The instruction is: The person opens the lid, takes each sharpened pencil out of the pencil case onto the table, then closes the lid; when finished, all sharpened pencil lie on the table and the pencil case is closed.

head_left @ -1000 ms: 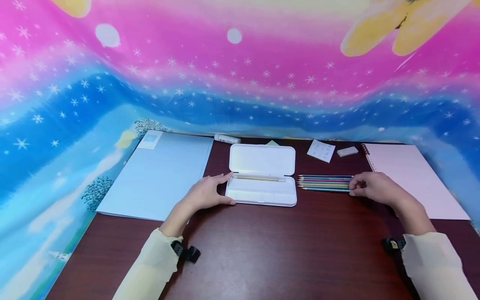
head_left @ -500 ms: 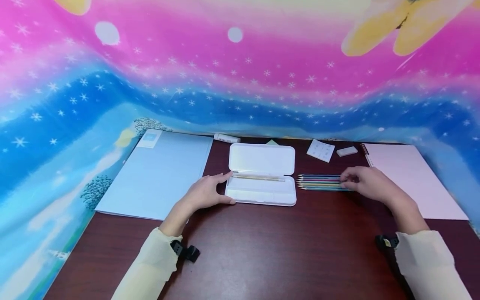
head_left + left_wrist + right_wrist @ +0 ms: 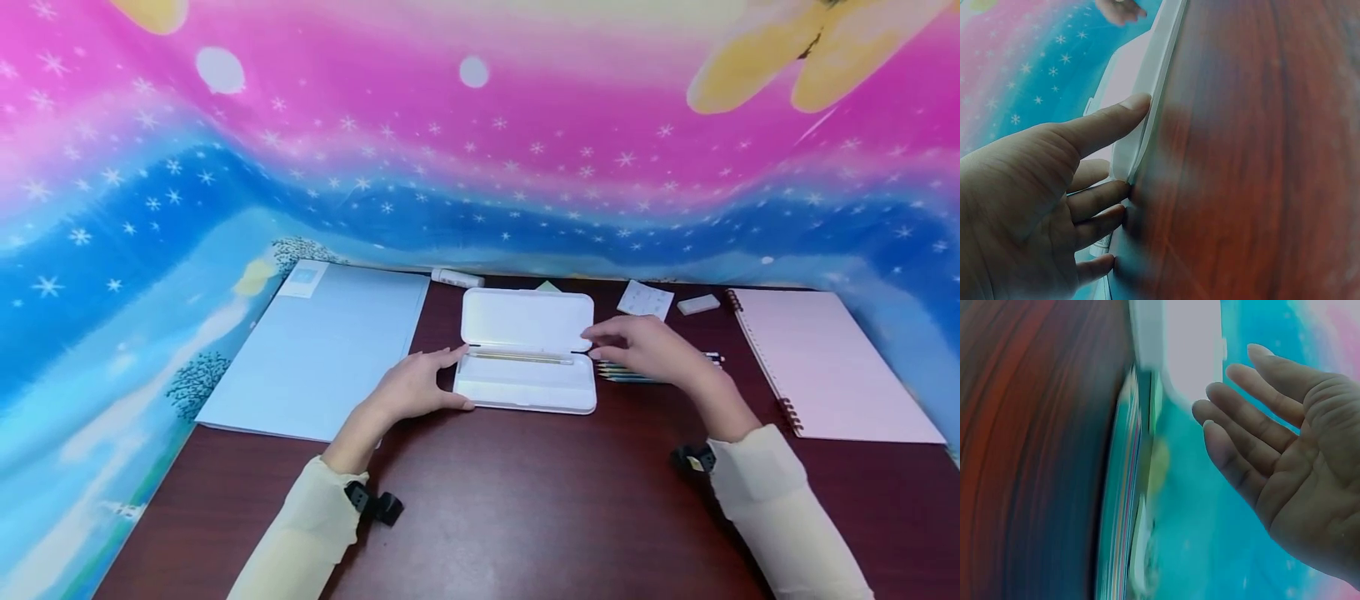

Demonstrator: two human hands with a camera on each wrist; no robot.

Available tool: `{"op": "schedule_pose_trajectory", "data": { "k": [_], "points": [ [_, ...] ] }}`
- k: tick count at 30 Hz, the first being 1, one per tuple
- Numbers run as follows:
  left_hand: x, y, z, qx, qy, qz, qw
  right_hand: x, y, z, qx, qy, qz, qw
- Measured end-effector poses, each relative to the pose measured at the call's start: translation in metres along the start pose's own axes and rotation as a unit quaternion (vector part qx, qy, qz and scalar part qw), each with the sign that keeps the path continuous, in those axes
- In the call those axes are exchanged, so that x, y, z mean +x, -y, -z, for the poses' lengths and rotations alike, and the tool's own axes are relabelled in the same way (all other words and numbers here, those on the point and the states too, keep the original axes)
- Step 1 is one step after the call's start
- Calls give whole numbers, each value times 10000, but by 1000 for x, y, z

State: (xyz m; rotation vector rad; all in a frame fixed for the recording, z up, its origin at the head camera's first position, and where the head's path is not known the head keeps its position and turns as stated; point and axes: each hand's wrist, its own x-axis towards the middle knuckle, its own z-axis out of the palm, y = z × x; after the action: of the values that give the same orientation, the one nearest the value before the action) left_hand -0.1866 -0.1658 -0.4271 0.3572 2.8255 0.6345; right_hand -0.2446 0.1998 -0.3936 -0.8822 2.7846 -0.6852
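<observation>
A white pencil case lies with its lid raised, mid-table in the head view. One or more pencils lie along its hinge side. My left hand holds the case's left end, thumb at the front edge and forefinger at the back corner; in the left wrist view the thumb presses the outer wall. My right hand, fingers extended and holding nothing, hovers by the case's right end. Below it lies a row of colored pencils, partly hidden by this hand; their tips show in the right wrist view.
A pale blue folder lies to the left, and a spiral notebook with a pinkish page to the right. Along the back are a white tube, a square of printed paper and an eraser. Patterned cloth hangs behind.
My right hand has left the blunt ends of the colored pencils and moved left over them to the case's right end, its fingers straightening. The left hand stays in place.
</observation>
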Motion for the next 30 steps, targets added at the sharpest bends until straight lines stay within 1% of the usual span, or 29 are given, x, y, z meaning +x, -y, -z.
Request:
{"op": "schedule_pose_trajectory", "data": {
  "k": [4, 6, 9, 12, 16, 19, 24, 28, 30],
  "points": [
    [1, -1, -2, 25, -22, -51, 10000, 15, 12, -11, -168, 375, 203, 9989],
    [2, -2, -3, 30, -35, -73, 10000, 19, 16, -15, -334, 470, 255, 9980],
    [3, -2, -4, 14, -3, -90, 10000, 21, 22, -18, -480, 399, 231, 9978],
    [3, -2, -4, 31, -18, -113, 9999, 21, 28, -19, -469, 304, 173, 9983],
    [4, -2, -2, 39, -84, -86, 9999, 22, 37, -22, -464, 320, 199, 9982],
    [3, -2, -1, 20, -14, -78, 10000, 22, 41, -25, -592, 317, 263, 9974],
    [3, 0, -1, 30, -36, -81, 10000, 22, 46, -31, -623, 470, 340, 9964],
    [2, 1, -1, 9, -77, -56, 10000, 26, 49, -37, -604, 615, 209, 9961],
    [2, 2, -1, 15, -67, -55, 10000, 28, 50, -41, -617, 723, 226, 9952]
  ]
}}
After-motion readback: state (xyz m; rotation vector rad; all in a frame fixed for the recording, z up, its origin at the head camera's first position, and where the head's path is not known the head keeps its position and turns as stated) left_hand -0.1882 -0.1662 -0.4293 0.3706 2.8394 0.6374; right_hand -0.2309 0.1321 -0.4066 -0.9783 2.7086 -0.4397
